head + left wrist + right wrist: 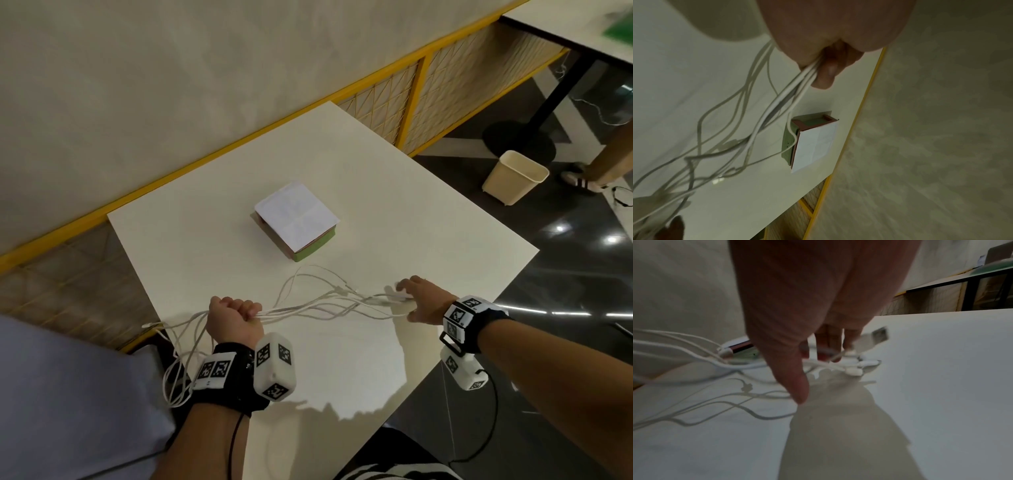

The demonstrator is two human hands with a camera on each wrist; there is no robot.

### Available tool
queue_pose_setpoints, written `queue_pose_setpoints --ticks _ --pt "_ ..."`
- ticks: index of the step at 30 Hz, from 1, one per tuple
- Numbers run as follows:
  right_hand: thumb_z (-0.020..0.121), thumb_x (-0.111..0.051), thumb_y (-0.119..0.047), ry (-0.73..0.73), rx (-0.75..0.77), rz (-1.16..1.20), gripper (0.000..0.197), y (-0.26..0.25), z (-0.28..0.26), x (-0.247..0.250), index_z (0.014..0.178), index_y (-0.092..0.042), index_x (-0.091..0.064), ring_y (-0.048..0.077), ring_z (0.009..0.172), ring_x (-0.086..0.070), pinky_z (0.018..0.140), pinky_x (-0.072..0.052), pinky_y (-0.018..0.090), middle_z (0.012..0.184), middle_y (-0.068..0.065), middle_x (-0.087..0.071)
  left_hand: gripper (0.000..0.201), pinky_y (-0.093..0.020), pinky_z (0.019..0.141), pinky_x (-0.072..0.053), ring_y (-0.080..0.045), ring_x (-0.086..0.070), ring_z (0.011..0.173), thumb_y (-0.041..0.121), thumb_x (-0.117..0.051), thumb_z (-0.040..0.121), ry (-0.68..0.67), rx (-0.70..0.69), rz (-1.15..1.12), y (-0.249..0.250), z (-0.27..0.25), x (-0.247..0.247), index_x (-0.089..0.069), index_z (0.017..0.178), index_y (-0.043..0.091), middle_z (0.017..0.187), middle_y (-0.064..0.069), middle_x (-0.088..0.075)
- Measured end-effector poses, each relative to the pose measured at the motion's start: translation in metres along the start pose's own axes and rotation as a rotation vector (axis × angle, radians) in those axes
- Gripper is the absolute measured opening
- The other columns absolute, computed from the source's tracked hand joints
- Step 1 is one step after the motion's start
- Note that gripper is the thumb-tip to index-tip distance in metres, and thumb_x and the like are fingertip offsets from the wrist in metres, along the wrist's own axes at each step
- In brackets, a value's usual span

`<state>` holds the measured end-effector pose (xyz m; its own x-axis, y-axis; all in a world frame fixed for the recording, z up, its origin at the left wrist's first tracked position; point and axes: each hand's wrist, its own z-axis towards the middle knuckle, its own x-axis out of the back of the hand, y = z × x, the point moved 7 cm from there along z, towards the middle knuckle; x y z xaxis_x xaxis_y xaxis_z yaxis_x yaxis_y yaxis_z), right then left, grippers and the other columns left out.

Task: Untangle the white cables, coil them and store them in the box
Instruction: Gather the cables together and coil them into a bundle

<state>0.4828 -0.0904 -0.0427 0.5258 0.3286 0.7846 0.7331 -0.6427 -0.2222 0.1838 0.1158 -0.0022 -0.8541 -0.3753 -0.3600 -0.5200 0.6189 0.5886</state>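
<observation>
Several tangled white cables (pixel 308 308) (pixel 777 100) (pixel 694 350) stretch across the near part of the white table (pixel 411 205). My left hand (pixel 236 317) (pixel 828 32) is a fist that grips a bundle of them near the table's left edge; loops hang off that edge behind it. My right hand (pixel 421 301) (pixel 807 305) rests its fingers on the clustered plug ends (pixel 394 294) (pixel 853 369), thumb held apart and pointing down. A USB plug (pixel 878 335) sticks up beside those fingers. The box (pixel 296 219) (pixel 813 142) (pixel 742 347), green with a white lid, sits mid-table beyond the cables.
A yellow-edged ledge (pixel 239 140) with mesh panels runs along the wall behind the table. On the dark floor to the right stand a cream waste bin (pixel 515 176) and another table's black base (pixel 520 137). A person's shoe (pixel 579 178) shows beside the bin.
</observation>
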Motion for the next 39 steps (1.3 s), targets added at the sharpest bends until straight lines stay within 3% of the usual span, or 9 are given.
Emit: queue_pose_setpoints --ticks 4,9,13,15,17,19,24,31,39 --pt "0.06 -0.083 -0.036 -0.016 0.162 -0.014 0.111 -0.031 -0.004 0.011 0.148 -0.022 -0.016 0.026 0.14 -0.018 0.116 -0.022 0.04 0.15 0.006 -0.024 0.029 -0.018 0.04 -0.019 -0.015 -0.015 0.034 0.007 -0.027 0.083 0.003 -0.014 0.004 0.0 -0.005 0.001 -0.021 0.058 0.019 0.041 0.005 -0.016" --pt "0.069 -0.076 -0.044 0.118 0.527 0.05 0.113 -0.16 -0.035 0.045 0.149 -0.018 -0.001 0.021 0.146 -0.003 0.117 -0.011 0.043 0.158 0.007 -0.004 0.03 -0.02 0.039 -0.02 -0.014 -0.015 0.034 0.009 -0.029 0.085 -0.016 0.001 0.008 -0.007 -0.018 -0.002 -0.021 0.058 0.019 0.043 0.004 -0.017" --pt "0.083 -0.06 -0.015 0.015 0.662 -0.068 0.092 -0.251 -0.047 0.012 0.147 -0.002 0.004 0.035 0.134 -0.035 0.114 -0.026 0.045 0.145 0.023 -0.035 0.035 -0.02 0.039 -0.021 -0.013 -0.017 0.037 0.012 -0.033 0.091 -0.039 -0.013 0.014 -0.01 -0.037 -0.01 -0.023 0.059 0.019 0.042 0.005 -0.02" --pt "0.088 -0.047 -0.007 -0.008 0.606 0.033 0.071 -0.264 -0.049 0.002 0.146 -0.001 -0.006 0.04 0.102 -0.058 0.088 -0.045 0.044 0.115 0.026 -0.06 0.038 -0.016 0.039 -0.022 -0.013 -0.019 0.037 0.014 -0.035 0.093 -0.063 -0.024 0.005 -0.008 -0.044 -0.012 -0.023 0.058 0.019 0.041 0.006 -0.021" --pt "0.092 -0.039 -0.009 0.04 0.553 0.109 0.043 -0.262 -0.051 0.003 0.133 -0.003 -0.029 0.041 0.085 -0.061 0.065 -0.042 0.038 0.098 0.026 -0.064 0.039 -0.017 0.04 -0.024 -0.012 -0.019 0.039 0.015 -0.036 0.095 -0.1 -0.019 -0.009 -0.007 -0.047 -0.014 -0.023 0.058 0.02 0.043 0.006 -0.02" --pt "0.093 -0.04 -0.017 0.141 0.519 0.052 0.028 -0.255 -0.052 0.012 0.118 -0.004 -0.039 0.04 0.083 -0.061 0.061 -0.035 0.034 0.095 0.023 -0.064 0.041 -0.024 0.048 -0.03 -0.013 -0.021 0.04 0.019 -0.037 0.096 -0.157 0.056 -0.037 -0.013 -0.048 -0.015 -0.026 0.058 0.018 0.046 0.005 -0.021" --pt "0.092 -0.042 -0.044 0.271 0.437 -0.173 0.035 -0.231 -0.052 0.037 0.096 -0.012 -0.055 0.036 0.085 -0.062 0.061 -0.034 0.032 0.094 0.016 -0.065 0.044 -0.026 0.054 -0.036 -0.012 -0.027 0.031 0.017 -0.042 0.092 -0.258 0.166 -0.159 -0.007 -0.044 -0.024 -0.03 0.05 0.019 0.037 0.006 -0.023" --pt "0.095 -0.03 -0.052 0.294 0.244 -0.263 0.045 -0.128 -0.051 0.061 0.074 -0.019 -0.054 0.034 0.075 -0.061 0.062 -0.039 0.032 0.077 0.012 -0.063 0.054 -0.02 0.046 -0.031 -0.012 -0.021 0.03 0.02 -0.033 0.096 -0.186 0.114 -0.259 0.054 0.009 0.02 -0.022 0.043 0.02 0.034 0.004 -0.018" --pt "0.096 -0.031 -0.049 0.255 0.055 -0.298 0.047 -0.071 -0.031 0.064 0.084 -0.013 -0.058 0.034 0.085 -0.063 0.065 -0.041 0.031 0.086 0.013 -0.064 0.06 -0.015 0.039 -0.023 -0.012 -0.018 0.029 0.02 -0.031 0.095 -0.147 0.023 -0.19 0.051 0.011 0.024 -0.024 0.036 0.023 0.033 0.004 -0.015"
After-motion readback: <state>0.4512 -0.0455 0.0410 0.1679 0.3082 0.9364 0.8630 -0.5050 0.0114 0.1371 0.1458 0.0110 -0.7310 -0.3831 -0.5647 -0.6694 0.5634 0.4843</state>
